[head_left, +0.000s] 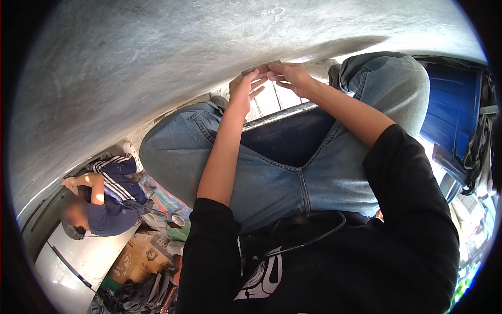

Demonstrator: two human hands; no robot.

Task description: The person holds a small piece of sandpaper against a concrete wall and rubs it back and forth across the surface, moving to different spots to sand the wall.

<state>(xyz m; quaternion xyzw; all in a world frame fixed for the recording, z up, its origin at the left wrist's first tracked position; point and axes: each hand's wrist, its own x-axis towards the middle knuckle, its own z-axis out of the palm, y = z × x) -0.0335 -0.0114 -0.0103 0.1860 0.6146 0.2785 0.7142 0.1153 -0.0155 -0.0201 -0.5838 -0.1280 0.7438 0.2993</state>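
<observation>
A large curved grey panel (157, 63) with a dull, scuffed surface fills the top of the head view. At its lower edge my two hands meet, thumbs up and the other fingers curled loosely below. Between them is a small thin brownish-grey piece, apparently sandpaper (261, 68). My left hand (246, 90) pinches its left end, and my right hand (293, 77) has the right end. The piece is close to the panel's edge; whether it touches cannot be made out.
My knees in jeans (183, 152) spread to both sides below the panel. A dark blue seat-like surface (287, 136) lies between them. Another person (112, 204) crouches at the left, near a cardboard box (141, 256) and a white panel (68, 261). A blue plastic container (452, 107) stands right.
</observation>
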